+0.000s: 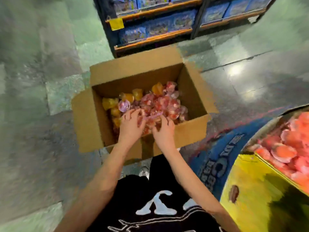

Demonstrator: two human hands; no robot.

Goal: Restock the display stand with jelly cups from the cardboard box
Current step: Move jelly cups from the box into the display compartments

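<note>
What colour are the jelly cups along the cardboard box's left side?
Head view: yellow-orange jelly cups.

The left hand [131, 125] and right hand [164, 132] curl their fingers [135, 113] round jelly cups [160, 104] inside the cardboard box [133, 72].

**Single head-worn camera, facing steeply down**

One wide-angle view is being recorded, so no part of the scene is being shared between views. The camera is sitting on the person's head, facing forward and steeply down along both forearms. It is looking from close range at the left hand [131, 124] and right hand [164, 133], which are lying near frame centre among jelly cups [160, 104] in the cardboard box [133, 71]. The floor [41, 114] is filling the left side, shelves [155, 36] are crossing the top edge, and the display stand [250, 190] is cutting in at the lower right.
</note>
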